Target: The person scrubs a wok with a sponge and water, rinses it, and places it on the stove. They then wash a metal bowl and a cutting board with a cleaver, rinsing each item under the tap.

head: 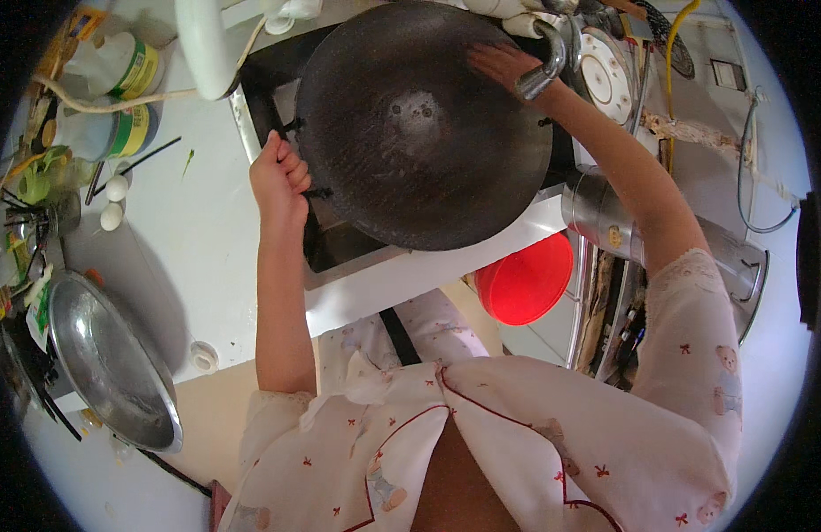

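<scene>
A large dark wok (357,139) lies over a black-framed recess (347,249) in the white counter. Its middle bears a pale grey patch with a few small dark spots. At its left side, the fingers of my left hand (277,173) are curled around the black side handle, whose ends show above and below the fist. My right hand (497,63) lies with fingers extended against the upper right of the wok's surface; it is slightly blurred, and I see nothing held in it. A curved metal faucet (547,66) hangs over that wrist.
On the left stand two plastic jugs (134,130), two white eggs (114,203) and a tilted steel basin (111,359). A red bucket (527,282) sits below the counter edge. Rightward are a patterned plate (604,76) and a steel pot (593,206). A pale cord (138,101) crosses the upper left.
</scene>
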The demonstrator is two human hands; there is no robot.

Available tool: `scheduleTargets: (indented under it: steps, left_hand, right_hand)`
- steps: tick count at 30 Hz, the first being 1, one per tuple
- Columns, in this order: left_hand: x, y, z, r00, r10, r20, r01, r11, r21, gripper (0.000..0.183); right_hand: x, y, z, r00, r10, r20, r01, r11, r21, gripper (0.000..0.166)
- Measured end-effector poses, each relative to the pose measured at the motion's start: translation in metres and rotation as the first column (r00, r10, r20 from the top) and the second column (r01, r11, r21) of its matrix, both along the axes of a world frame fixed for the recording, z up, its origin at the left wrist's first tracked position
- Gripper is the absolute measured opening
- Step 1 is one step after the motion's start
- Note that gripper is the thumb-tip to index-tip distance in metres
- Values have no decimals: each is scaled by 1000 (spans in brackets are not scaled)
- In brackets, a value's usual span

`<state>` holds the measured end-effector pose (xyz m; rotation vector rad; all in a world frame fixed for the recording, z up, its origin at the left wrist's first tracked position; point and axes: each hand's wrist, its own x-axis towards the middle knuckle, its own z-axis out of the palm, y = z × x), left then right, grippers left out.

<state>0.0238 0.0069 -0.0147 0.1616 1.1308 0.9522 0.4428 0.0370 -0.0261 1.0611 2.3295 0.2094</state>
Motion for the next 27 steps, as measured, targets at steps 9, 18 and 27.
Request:
scheduleTargets:
  steps: [9,18,27]
  left_hand:
    - [1,-5,6,995,94,-31,-94,995,-20,35]
    - [0,-6,4,998,59,11,-60,997,39,33]
    - [7,-6,4,998,50,-45,-48,998,39,37]
  right_hand:
    - [-217,-140,-10,445,-602,-663,7,743,-670,54]
    - [-89,-65,-46,879,-307,-365,275,952,-136,61]
    - [-188,-31,-56,744,-410,-528,292,910,-294,58]
